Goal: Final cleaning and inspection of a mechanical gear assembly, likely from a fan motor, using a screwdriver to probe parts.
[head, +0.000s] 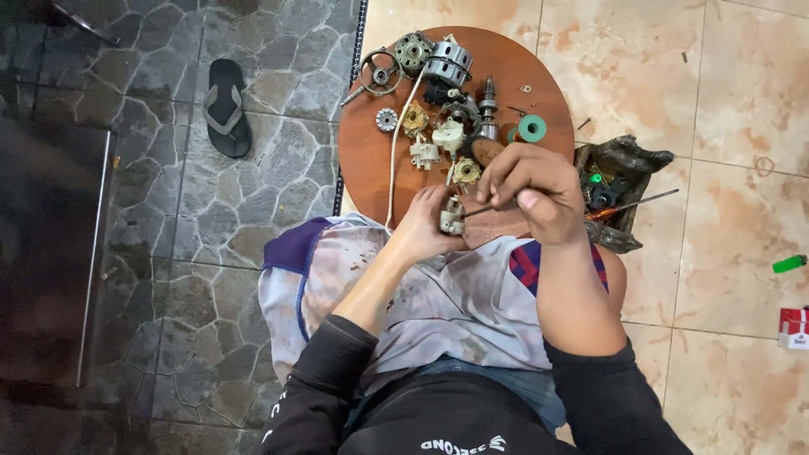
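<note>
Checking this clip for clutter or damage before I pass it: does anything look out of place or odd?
Yes. A single black flip-flop lies alone on the stone paving, with no mate in view. A green lighter lies loose on the tiled floor, away from the round wooden table where dismantled motor parts are scattered. Nothing looks spilled.

red box (794,328) cut by edge, tool (476,211) tip hidden
</note>
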